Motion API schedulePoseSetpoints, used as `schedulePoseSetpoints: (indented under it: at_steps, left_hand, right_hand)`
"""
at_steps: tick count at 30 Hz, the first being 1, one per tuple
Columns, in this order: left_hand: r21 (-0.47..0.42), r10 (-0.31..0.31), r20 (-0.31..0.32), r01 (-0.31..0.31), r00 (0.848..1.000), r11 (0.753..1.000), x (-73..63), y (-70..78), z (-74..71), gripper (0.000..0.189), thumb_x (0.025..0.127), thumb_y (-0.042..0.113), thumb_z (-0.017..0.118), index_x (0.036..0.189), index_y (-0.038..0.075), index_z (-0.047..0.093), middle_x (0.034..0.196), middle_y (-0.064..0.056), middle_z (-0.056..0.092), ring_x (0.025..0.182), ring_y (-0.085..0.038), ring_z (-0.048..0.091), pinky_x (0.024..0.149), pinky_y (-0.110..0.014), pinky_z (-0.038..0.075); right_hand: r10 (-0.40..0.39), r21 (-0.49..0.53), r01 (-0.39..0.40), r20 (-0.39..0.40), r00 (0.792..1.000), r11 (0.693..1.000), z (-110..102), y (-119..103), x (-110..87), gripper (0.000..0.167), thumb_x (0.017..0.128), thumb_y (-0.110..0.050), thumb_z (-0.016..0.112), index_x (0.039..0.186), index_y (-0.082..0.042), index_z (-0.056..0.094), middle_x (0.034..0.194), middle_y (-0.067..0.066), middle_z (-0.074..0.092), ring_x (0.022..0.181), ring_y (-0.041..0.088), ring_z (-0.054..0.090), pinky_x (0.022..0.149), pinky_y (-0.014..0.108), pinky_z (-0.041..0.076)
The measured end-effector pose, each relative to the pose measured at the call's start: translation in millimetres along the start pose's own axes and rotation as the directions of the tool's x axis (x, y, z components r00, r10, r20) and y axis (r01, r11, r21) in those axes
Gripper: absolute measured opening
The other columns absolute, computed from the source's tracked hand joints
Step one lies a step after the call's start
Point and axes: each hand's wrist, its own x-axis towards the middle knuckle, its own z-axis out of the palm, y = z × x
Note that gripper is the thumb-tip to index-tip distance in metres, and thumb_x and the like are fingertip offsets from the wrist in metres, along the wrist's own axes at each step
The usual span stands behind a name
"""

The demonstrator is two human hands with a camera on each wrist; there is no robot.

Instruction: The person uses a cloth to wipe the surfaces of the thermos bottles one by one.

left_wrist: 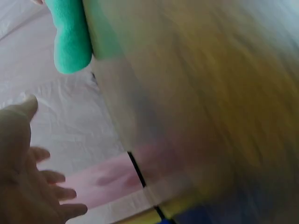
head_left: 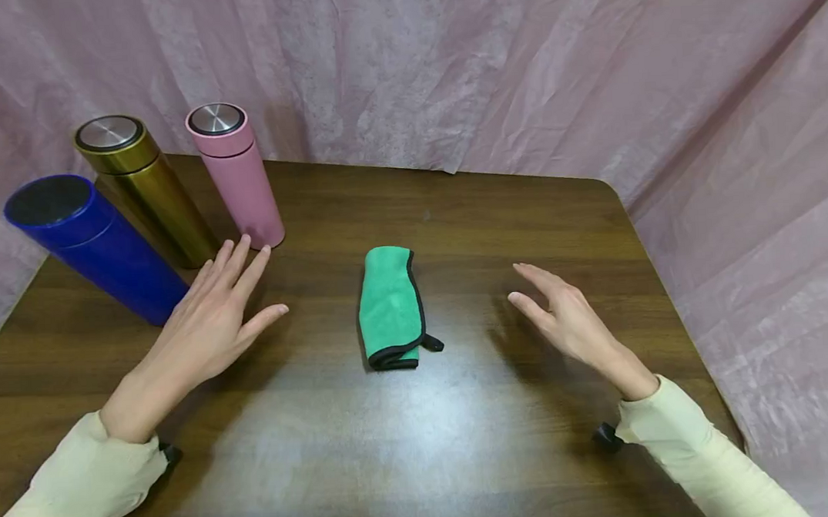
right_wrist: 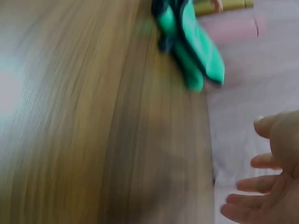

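A folded green cloth [head_left: 391, 306] with black edging and a small black loop lies mid-table between the two hands. To its left, the left hand [head_left: 212, 321] is held over the table with fingers spread, holding nothing. Just beyond those fingertips stand a blue bottle [head_left: 111, 252], a gold bottle [head_left: 158, 204] and a pink bottle [head_left: 240, 181]. On the cloth's right, the right hand [head_left: 569, 317] hovers above the wood with fingers extended and nothing in its grasp. The right wrist view shows the cloth [right_wrist: 201, 51] somewhat blurred, apart from the right hand [right_wrist: 271, 177].
The brown wooden table [head_left: 495, 216] has a rounded far right corner. A pinkish curtain [head_left: 406, 66] hangs behind it and along the right side. Light glares off the near middle of the tabletop. The pink and gold bottles stand near the back edge.
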Motion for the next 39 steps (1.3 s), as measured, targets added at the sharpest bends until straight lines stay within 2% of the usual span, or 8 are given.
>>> schedulePoseSetpoints:
  at_steps: [5, 10, 12, 16, 21, 29, 36, 39]
  left_hand:
    - [-0.062, -0.081, -0.038, 0.079, 0.996, 0.995, 7.7, 9.8, 1.2, 0.087, 0.101, 0.044, 0.067, 0.164, 0.004, 0.021, 0.168, -0.023, 0.018, 0.155, -0.04, 0.017, 0.121, -0.061, 0.022]
    - [-0.149, -0.193, -0.108, 0.176, 0.975, 0.973, 20.9, 16.6, 0.7, 0.089, 0.1, 0.04, 0.069, 0.164, 0.003, 0.019, 0.168, -0.021, 0.022, 0.151, -0.041, 0.028, 0.11, -0.07, 0.035]
    - [-0.202, -0.237, -0.158, 0.203, 0.959, 0.958, 27.3, 16.9, 1.4, 0.087, 0.1, 0.035, 0.07, 0.164, 0.002, 0.02, 0.167, -0.021, 0.023, 0.149, -0.043, 0.032, 0.108, -0.07, 0.037]
    - [-0.333, -0.314, -0.25, 0.223, 0.916, 0.916, 37.9, 13.8, 5.1, 0.086, 0.1, 0.024, 0.071, 0.163, -0.001, 0.018, 0.166, -0.024, 0.023, 0.149, -0.043, 0.031, 0.116, -0.063, 0.032]
    - [-0.434, -0.366, -0.346, 0.199, 0.864, 0.879, 53.4, 9.5, 9.4, 0.085, 0.098, 0.019, 0.071, 0.163, 0.001, 0.019, 0.165, -0.022, 0.026, 0.15, -0.034, 0.031, 0.123, -0.049, 0.026]
    - [-0.532, -0.477, -0.352, 0.247, 0.805, 0.81, 74.1, 6.7, 13.6, 0.085, 0.101, 0.028, 0.066, 0.165, 0.006, 0.015, 0.167, -0.014, 0.024, 0.15, -0.024, 0.03, 0.124, -0.038, 0.024]
    - [-0.575, -0.548, -0.372, 0.278, 0.749, 0.77, 85.5, 3.4, 17.2, 0.087, 0.1, 0.029, 0.066, 0.165, 0.007, 0.012, 0.169, -0.01, 0.019, 0.151, -0.017, 0.024, 0.124, -0.028, 0.018]
    - [-0.6, -0.566, -0.378, 0.272, 0.732, 0.753, 90.8, 1.1, 17.6, 0.086, 0.101, 0.028, 0.065, 0.165, 0.007, 0.012, 0.168, -0.01, 0.021, 0.151, -0.016, 0.024, 0.123, -0.026, 0.016]
  right_hand:
    - [-0.009, 0.133, 0.007, 0.015, 1.0, 0.991, 18, -32, 10.6, 0.05, 0.105, -0.026, 0.065, 0.148, -0.004, 0.055, 0.141, 0.019, 0.061, 0.114, 0.036, 0.067, 0.097, 0.054, 0.053]
    - [0.043, 0.23, -0.062, 0.087, 0.995, 0.971, 37, -58, 23.4, 0.049, 0.103, -0.026, 0.068, 0.144, -0.002, 0.058, 0.127, 0.018, 0.07, 0.102, 0.03, 0.073, 0.088, 0.048, 0.059]
    - [0.073, 0.246, -0.105, 0.136, 0.988, 0.963, 43, -65, 29.5, 0.05, 0.103, -0.029, 0.067, 0.144, -0.002, 0.058, 0.123, 0.015, 0.072, 0.101, 0.027, 0.073, 0.085, 0.046, 0.059]
    - [0.129, 0.234, -0.181, 0.221, 0.967, 0.955, 53, -77, 40.0, 0.054, 0.104, -0.036, 0.064, 0.147, -0.004, 0.056, 0.121, 0.011, 0.072, 0.1, 0.024, 0.072, 0.082, 0.043, 0.058]
    - [0.188, 0.21, -0.235, 0.222, 0.957, 0.949, 62, -85, 49.5, 0.058, 0.104, -0.041, 0.063, 0.15, -0.007, 0.052, 0.121, 0.01, 0.071, 0.103, 0.024, 0.07, 0.088, 0.045, 0.056]
    - [0.242, 0.235, -0.291, 0.217, 0.946, 0.928, 74, -93, 62.7, 0.059, 0.104, -0.042, 0.063, 0.152, -0.011, 0.049, 0.112, 0.008, 0.07, 0.082, 0.018, 0.067, 0.078, 0.04, 0.054]
    - [0.257, 0.307, -0.313, 0.208, 0.944, 0.899, 84, -98, 76.2, 0.053, 0.104, -0.035, 0.064, 0.148, -0.009, 0.053, 0.114, 0.011, 0.069, 0.084, 0.022, 0.067, 0.075, 0.036, 0.055]
    - [0.269, 0.355, -0.33, 0.209, 0.94, 0.875, 87, -98, 82.0, 0.052, 0.104, -0.032, 0.065, 0.148, -0.007, 0.052, 0.118, 0.014, 0.068, 0.09, 0.026, 0.068, 0.076, 0.037, 0.056]
